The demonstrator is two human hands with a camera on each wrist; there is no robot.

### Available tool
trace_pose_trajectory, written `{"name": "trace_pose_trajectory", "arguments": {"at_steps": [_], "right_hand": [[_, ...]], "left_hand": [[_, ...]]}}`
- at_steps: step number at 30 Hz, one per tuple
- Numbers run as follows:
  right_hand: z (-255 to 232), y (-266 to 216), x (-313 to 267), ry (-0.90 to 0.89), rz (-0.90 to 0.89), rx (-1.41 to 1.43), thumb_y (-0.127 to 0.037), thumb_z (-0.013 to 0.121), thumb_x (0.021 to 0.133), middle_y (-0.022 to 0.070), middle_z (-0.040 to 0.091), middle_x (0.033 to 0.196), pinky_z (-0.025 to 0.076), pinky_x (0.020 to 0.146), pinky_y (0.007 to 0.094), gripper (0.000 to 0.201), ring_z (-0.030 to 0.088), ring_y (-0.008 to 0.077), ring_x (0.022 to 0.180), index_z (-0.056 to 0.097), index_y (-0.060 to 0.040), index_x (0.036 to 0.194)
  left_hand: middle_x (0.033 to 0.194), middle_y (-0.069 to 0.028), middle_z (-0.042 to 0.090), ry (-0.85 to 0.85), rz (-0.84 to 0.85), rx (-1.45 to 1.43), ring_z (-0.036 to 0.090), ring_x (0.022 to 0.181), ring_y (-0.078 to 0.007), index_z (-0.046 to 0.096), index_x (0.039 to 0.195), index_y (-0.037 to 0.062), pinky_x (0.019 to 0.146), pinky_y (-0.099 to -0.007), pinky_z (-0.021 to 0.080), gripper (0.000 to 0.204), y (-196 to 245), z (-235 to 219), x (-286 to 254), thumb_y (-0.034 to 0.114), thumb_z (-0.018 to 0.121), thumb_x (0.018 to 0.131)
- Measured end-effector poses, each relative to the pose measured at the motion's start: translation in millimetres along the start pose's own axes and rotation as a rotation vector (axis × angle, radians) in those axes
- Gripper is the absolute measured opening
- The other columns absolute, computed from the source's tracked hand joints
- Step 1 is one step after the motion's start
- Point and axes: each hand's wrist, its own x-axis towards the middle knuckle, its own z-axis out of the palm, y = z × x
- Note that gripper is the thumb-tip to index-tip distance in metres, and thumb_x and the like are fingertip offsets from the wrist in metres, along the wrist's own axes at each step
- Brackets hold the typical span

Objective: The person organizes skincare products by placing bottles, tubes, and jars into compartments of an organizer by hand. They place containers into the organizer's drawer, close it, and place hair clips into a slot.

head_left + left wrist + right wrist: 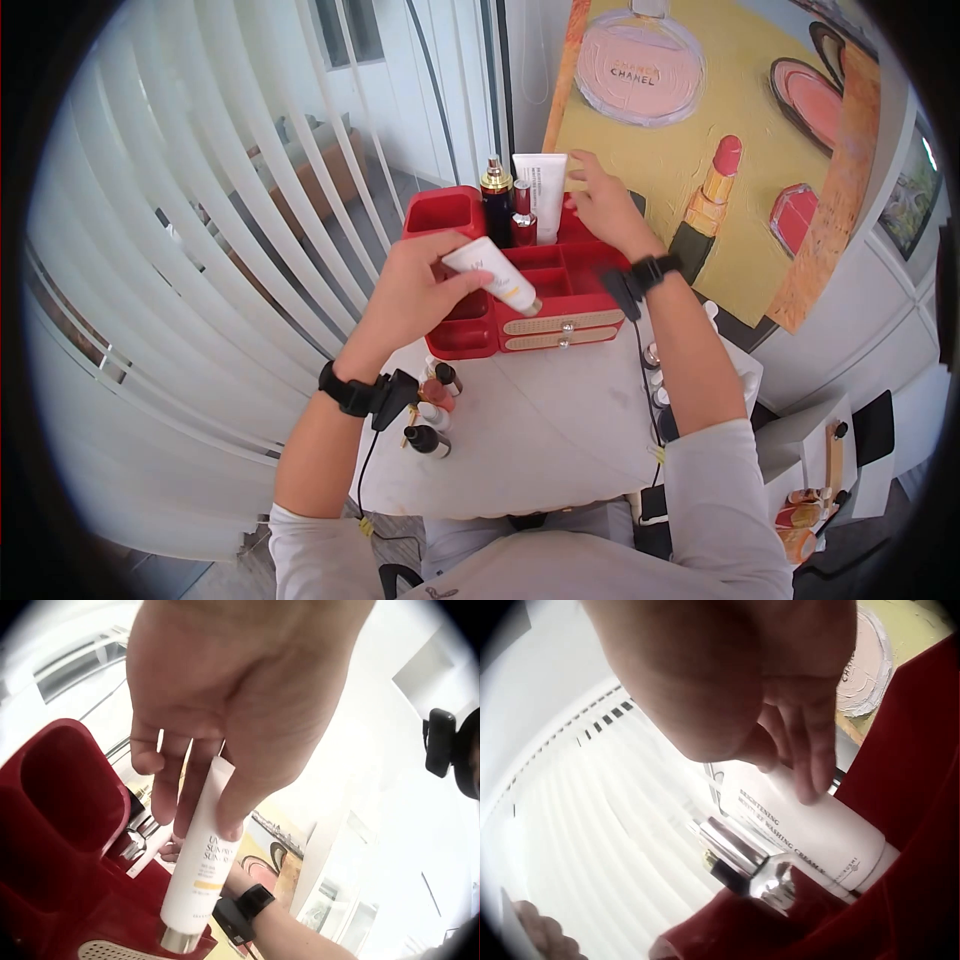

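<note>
My left hand [415, 290] pinches a white sunscreen tube [495, 276] between thumb and fingers. In the left wrist view the tube [196, 862] tilts, its silver cap [180, 939] pointing down over the red makeup organizer [560, 345]. A taller white washing cream tube [541, 195] stands upright in the organizer's back part. Beside that tube is my right hand [605, 208], fingers loosely extended; in the right wrist view its fingertips overlap the upper part of the washing cream tube [802, 829]. A dark gold-collared bottle [496, 205] and a red-and-silver bottle [523, 222] stand to its left.
Several small bottles [428, 440] stand on the white table [520, 430] left of front, with more along its right edge. Vertical blinds [200, 250] hang at the left. A painted cosmetics picture [640, 170] leans behind on the right. Cables hang from both wrist cameras.
</note>
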Motion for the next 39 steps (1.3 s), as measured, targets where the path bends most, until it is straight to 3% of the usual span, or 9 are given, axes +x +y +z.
{"name": "trace_pose_trajectory", "arguments": {"at_steps": [4, 7, 15, 19, 25, 29, 34, 36, 39], "right_hand": [[-26.2, -43.8, -59.9, -0.113, -0.191, -0.072, 0.003, 0.069, 0.091, 0.0267, 0.069, 0.117, 0.06, 0.086, 0.0398, 0.055, 0.072, 0.0316, 0.103, 0.057, -0.0022, 0.144], [-24.0, -92.2, -89.8, -0.236, -0.044, 0.302, -0.005, 0.082, 0.088, 0.0203, 0.067, 0.104, 0.06, 0.082, 0.036, 0.049, 0.072, 0.0275, 0.094, 0.064, 0.0009, 0.132], [-12.4, -42.6, -57.3, 0.051, -0.101, 0.132, -0.008, 0.08, 0.093, 0.0215, 0.078, 0.1, 0.06, 0.082, 0.0401, 0.025, 0.078, 0.0338, 0.094, 0.068, 0.0028, 0.112], [-12.9, -2.4, -41.8, 0.125, -0.092, -0.086, -0.007, 0.075, 0.099, 0.0181, 0.079, 0.1, 0.061, 0.08, 0.0376, 0.027, 0.079, 0.0286, 0.091, 0.065, 0.0028, 0.122], [2.6, 22.8, -21.2, -0.146, 0.085, -0.017, -0.014, 0.079, 0.094, 0.0227, 0.076, 0.099, 0.059, 0.084, 0.0434, 0.032, 0.076, 0.0393, 0.093, 0.067, 0.0022, 0.119], [1.0, 41.2, -11.9, -0.301, 0.107, 0.005, -0.01, 0.074, 0.099, 0.0201, 0.079, 0.109, 0.061, 0.085, 0.0376, 0.049, 0.079, 0.0267, 0.097, 0.056, 0.0007, 0.143], [-2.4, 23.5, -32.7, -0.473, 0.208, -0.157, -0.006, 0.071, 0.098, 0.0264, 0.075, 0.122, 0.057, 0.099, 0.0415, 0.065, 0.076, 0.0358, 0.111, 0.042, -0.0005, 0.155], [-2.2, 14.4, -53.5, -0.063, -0.016, -0.358, -0.007, 0.07, 0.097, 0.0261, 0.075, 0.114, 0.057, 0.094, 0.048, 0.052, 0.072, 0.0432, 0.108, 0.051, 0.0011, 0.144], [3.3, -53.2, -95.1, 0.103, -0.125, -0.221, -0.003, 0.068, 0.096, 0.0183, 0.075, 0.109, 0.058, 0.091, 0.0475, 0.034, 0.071, 0.0403, 0.105, 0.065, -0.0063, 0.129]], "left_hand": [[0.094, -0.0092, 0.077, 0.091, 0.04, -0.013, 0.073, 0.077, -0.0129, 0.071, 0.114, -0.0052, 0.072, -0.0266, 0.059, 0.025, -11.0, 19.0, 20.5, 0.004, 0.081, 0.093], [0.092, -0.0096, 0.076, 0.123, 0.198, 0.023, 0.074, 0.078, -0.0145, 0.071, 0.113, -0.0055, 0.071, -0.0267, 0.059, 0.024, -15.3, 40.9, 41.4, 0.003, 0.081, 0.093], [0.116, -0.0169, 0.076, -0.006, 0.156, -0.234, 0.075, 0.107, -0.0203, 0.065, 0.137, -0.0029, 0.098, -0.0326, 0.061, 0.046, 5.5, 58.0, 52.8, 0.004, 0.081, 0.094], [0.127, -0.0163, 0.073, 0.024, 0.167, -0.056, 0.072, 0.115, -0.0208, 0.064, 0.14, -0.0005, 0.101, -0.034, 0.059, 0.048, 14.3, 26.5, 26.4, 0.005, 0.08, 0.095], [0.114, -0.0101, 0.078, -0.022, 0.009, 0.096, 0.073, 0.104, -0.0177, 0.072, 0.128, -0.0007, 0.094, -0.0324, 0.057, 0.033, -21.1, -31.2, -33.2, 0.006, 0.078, 0.096], [0.112, -0.0091, 0.079, -0.039, -0.148, 0.039, 0.073, 0.102, -0.0157, 0.074, 0.124, -0.0022, 0.092, -0.0317, 0.056, 0.026, -57.5, -49.2, -88.7, 0.006, 0.074, 0.099], [0.108, -0.0072, 0.079, -0.038, -0.266, 0.075, 0.07, 0.093, -0.0155, 0.074, 0.123, 0.0053, 0.08, -0.0303, 0.054, 0.025, -90.4, -39.9, -158.6, 0.005, 0.072, 0.099], [0.108, -0.0075, 0.076, -0.025, -0.245, 0.131, 0.069, 0.088, -0.0163, 0.073, 0.121, 0.0052, 0.072, -0.0307, 0.053, 0.027, -91.4, -32.8, -183.1, 0.0, 0.072, 0.095], [0.108, -0.0062, 0.071, 0.006, -0.396, 0.108, 0.066, 0.082, -0.0146, 0.071, 0.119, 0.0046, 0.069, -0.0296, 0.051, 0.03, -86.4, -23.1, -217.5, -0.004, 0.073, 0.091]]}}
